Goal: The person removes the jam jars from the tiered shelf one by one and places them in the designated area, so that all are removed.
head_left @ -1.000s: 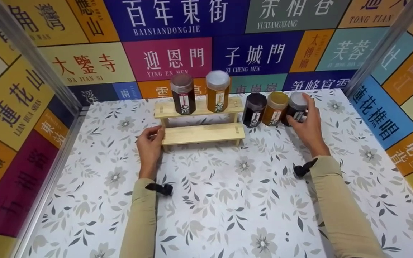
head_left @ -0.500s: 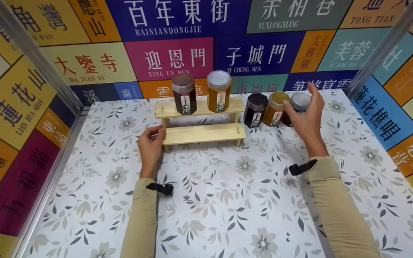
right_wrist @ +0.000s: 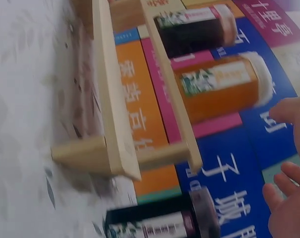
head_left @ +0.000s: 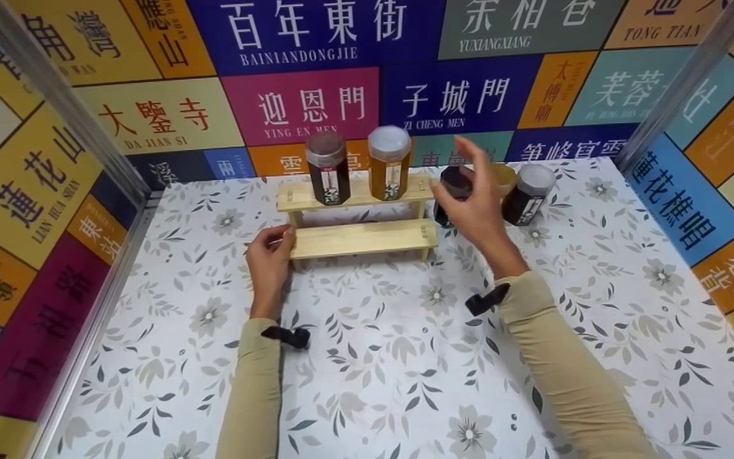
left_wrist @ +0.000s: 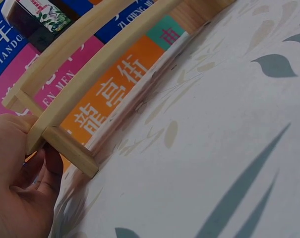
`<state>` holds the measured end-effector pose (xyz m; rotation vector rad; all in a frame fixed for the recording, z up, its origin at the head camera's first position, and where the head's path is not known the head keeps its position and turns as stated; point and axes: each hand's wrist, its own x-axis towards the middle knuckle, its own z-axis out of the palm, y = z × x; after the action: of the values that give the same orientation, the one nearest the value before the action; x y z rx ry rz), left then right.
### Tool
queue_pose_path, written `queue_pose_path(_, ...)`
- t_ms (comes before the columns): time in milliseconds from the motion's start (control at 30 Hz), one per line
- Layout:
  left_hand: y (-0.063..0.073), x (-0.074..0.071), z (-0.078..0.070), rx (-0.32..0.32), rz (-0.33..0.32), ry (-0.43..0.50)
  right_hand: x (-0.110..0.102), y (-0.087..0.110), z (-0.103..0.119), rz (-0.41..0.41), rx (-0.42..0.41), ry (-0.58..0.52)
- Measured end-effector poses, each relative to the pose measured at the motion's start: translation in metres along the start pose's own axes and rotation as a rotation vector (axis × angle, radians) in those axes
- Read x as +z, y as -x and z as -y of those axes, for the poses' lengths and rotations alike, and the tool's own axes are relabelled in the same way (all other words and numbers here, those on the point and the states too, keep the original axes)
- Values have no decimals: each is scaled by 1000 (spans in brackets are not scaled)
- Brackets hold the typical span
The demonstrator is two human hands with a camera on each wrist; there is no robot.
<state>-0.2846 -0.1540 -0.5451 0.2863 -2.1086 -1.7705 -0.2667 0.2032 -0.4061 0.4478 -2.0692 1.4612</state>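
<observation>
A two-step wooden display stand (head_left: pixel 364 239) sits on the table. My left hand (head_left: pixel 269 261) pinches the left end of its lower step; the left wrist view shows the fingers curled under the board (left_wrist: pixel 90 79). On the upper step stand a dark red jar (head_left: pixel 327 171) and an amber jar (head_left: pixel 388 167) with a white lid. My right hand (head_left: pixel 480 207) hovers with parted fingers over a dark jar (head_left: pixel 451 180) right of the stand, holding nothing. It partly hides that jar and a golden-lidded jar (head_left: pixel 504 174). Beside them stands another dark jar (head_left: pixel 529 194) with a pale lid.
A floral cloth (head_left: pixel 392 357) covers the table. Panels with printed characters (head_left: pixel 297 105) rise behind the stand and on both sides. Metal posts (head_left: pixel 679 89) mark the back corners.
My right hand has let go of the rightmost dark jar and moved left, past the golden-lidded jar, to the dark jar near the stand. The left hand stays on the stand.
</observation>
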Motion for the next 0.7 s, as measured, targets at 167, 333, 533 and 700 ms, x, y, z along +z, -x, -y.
queue_pose_path(167,-1,1,1,8,-2,4,29,2,4,64,-2,-34)
queue_pose_path(333,0,1,2,17,3,10,55,4,4,93,-12,-61)
queue_pose_path(533,0,0,1,23,13,15,75,2,2,70,-9,-80)
queue_pose_path(700,0,0,2,15,9,12,88,-4,-2,12,-17,-98)
